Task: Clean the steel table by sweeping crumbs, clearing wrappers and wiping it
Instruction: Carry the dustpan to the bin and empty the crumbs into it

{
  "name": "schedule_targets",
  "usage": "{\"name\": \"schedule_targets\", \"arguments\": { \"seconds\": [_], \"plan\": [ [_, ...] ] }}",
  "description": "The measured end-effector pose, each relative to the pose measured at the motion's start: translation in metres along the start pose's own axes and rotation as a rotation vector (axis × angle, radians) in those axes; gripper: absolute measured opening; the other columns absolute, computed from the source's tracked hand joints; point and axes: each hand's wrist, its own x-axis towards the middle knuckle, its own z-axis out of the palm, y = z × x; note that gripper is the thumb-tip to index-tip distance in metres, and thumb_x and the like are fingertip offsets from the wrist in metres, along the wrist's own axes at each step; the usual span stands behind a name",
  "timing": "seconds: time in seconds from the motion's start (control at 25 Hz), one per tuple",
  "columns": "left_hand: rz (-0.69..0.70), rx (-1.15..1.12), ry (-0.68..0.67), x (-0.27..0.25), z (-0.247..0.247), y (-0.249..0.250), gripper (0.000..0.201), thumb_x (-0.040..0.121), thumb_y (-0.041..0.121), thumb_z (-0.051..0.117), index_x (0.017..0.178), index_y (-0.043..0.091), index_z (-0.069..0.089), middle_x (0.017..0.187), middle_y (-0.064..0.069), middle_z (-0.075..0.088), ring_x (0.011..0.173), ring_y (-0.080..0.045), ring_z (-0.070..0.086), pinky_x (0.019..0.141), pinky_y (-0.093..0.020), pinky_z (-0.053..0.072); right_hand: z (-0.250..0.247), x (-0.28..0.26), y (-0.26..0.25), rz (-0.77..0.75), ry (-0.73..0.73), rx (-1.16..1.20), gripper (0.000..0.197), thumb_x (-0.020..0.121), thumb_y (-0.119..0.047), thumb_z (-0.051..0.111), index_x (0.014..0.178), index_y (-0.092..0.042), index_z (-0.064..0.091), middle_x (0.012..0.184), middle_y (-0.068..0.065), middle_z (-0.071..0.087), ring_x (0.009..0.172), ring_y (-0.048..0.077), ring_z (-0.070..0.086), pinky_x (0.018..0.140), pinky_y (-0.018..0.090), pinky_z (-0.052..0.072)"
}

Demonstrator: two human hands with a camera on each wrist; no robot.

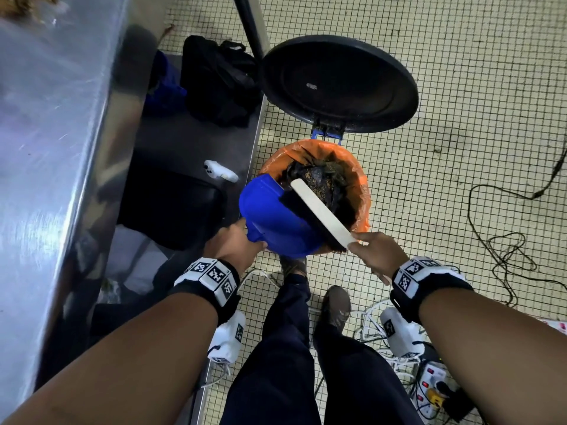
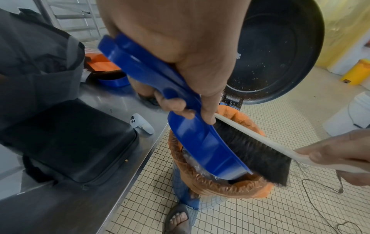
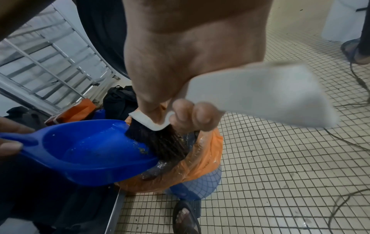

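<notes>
My left hand (image 1: 234, 245) grips the handle of a blue dustpan (image 1: 270, 216), tilted over a bin lined with an orange bag (image 1: 359, 191). My right hand (image 1: 372, 250) grips the pale handle of a hand brush (image 1: 319, 210), whose black bristles lie in the pan's mouth. In the right wrist view a few crumbs (image 3: 143, 151) cling near the dustpan (image 3: 90, 150) lip beside the brush (image 3: 158, 142). The left wrist view shows the dustpan (image 2: 202, 148) edge-on, the brush (image 2: 252, 153) against it and the bin (image 2: 230, 188) below. The steel table (image 1: 46, 148) runs along the left.
The bin's black lid (image 1: 337, 84) stands open behind it. Black bags (image 1: 221, 84), a black case (image 1: 168, 210) and a white controller (image 1: 219, 170) lie on the lower steel shelf. Cables (image 1: 503, 250) and a power strip (image 1: 432, 384) lie on the tiled floor at right. My feet stand by the bin.
</notes>
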Motion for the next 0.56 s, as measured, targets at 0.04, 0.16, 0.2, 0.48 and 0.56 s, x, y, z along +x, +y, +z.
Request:
{"name": "schedule_targets", "arguments": {
  "seconds": [0.04,0.16,0.2,0.48,0.56],
  "plan": [
    [0.001,0.006,-0.003,-0.001,0.001,-0.001,0.039,0.080,0.049,0.067,0.114,0.032,0.057,0.093,0.002,0.067,0.081,-0.024,0.063,0.074,-0.032,0.051,0.000,-0.001,0.001,0.007,0.002,-0.033,0.044,0.095,-0.033,0.053,0.137,-0.021,0.054,0.068,-0.005,0.047,0.046,0.006,0.053,0.068,0.023,0.044],
    [-0.004,-0.002,-0.020,-0.004,0.003,-0.002,0.038,0.081,0.049,0.067,0.113,0.032,0.057,0.093,0.002,0.067,0.083,-0.023,0.063,0.076,-0.033,0.052,-0.002,0.000,-0.001,0.029,0.041,0.003,0.045,0.094,-0.034,0.052,0.138,-0.022,0.053,0.078,0.002,0.054,0.051,0.012,0.051,0.048,0.019,0.039],
    [-0.008,-0.014,-0.026,-0.006,0.003,-0.002,0.037,0.081,0.048,0.067,0.112,0.032,0.057,0.092,0.003,0.067,0.082,-0.022,0.063,0.074,-0.032,0.051,-0.002,0.001,-0.003,0.042,0.068,0.044,0.046,0.093,-0.034,0.052,0.138,-0.024,0.052,0.073,0.000,0.053,0.045,0.009,0.049,0.041,0.018,0.038],
    [-0.035,-0.072,-0.014,-0.005,0.000,0.004,0.032,0.078,0.047,0.067,0.106,0.033,0.059,0.088,0.001,0.067,0.079,-0.025,0.064,0.078,-0.037,0.056,-0.006,-0.001,-0.018,-0.027,0.035,0.159,0.041,0.093,-0.031,0.056,0.134,-0.025,0.056,0.042,-0.009,0.050,0.028,-0.001,0.047,0.036,0.010,0.037],
    [-0.025,-0.096,-0.017,-0.005,-0.003,0.006,0.030,0.077,0.048,0.067,0.102,0.033,0.059,0.086,0.001,0.067,0.077,-0.024,0.064,0.077,-0.037,0.056,0.000,-0.001,-0.021,-0.033,0.039,0.170,0.041,0.094,-0.030,0.056,0.134,-0.025,0.056,0.035,-0.009,0.050,0.028,-0.001,0.048,0.036,0.010,0.037]
  ]
}}
